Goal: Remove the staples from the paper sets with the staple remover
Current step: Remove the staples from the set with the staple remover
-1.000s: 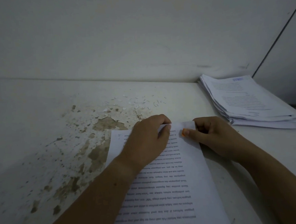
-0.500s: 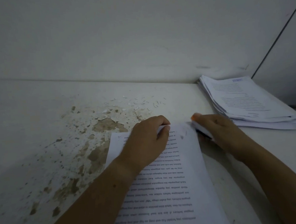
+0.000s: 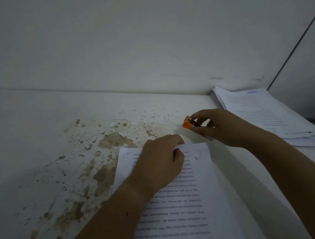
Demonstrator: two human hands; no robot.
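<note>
**Now: staple remover held off the page, paper set pinned by the left hand**

Currently the paper set (image 3: 186, 201) lies flat on the worktop (image 3: 41, 127) at 6 o'clock of the view, print upside down to the camera.

Hands:
- The left hand (image 3: 161, 162) rests on the far end of the set. Its fingers are curled over the top edge with the thumb on the sheet, pinching that edge.
- The right hand (image 3: 222, 128) sits at 2 o'clock from the left, clear of the page. It pinches the small orange staple remover (image 3: 189, 123) between thumb and fingertips. I cannot tell whether the tool touches the worktop.

Other notes:
- There is a dark mark (image 3: 197, 156) near the set's far right corner. It is too blurred to call it a staple or a hole.
- Pale scraps (image 3: 152, 116) are scattered at 12 o'clock from the set, on flaked paint.
- A second stack of papers (image 3: 264, 115) lies at 3 o'clock, by the wall corner.

Handling (judgement):
- The sheets are light and floppy, likely to slide and to tear at a stapled corner. Hold them flat, close beside that corner and not on it.
- The remover looks stiff, light and small. Grip it by its orange sides and leave the metal end free.
- Staples are tiny and sharp, and may flick away.
</note>
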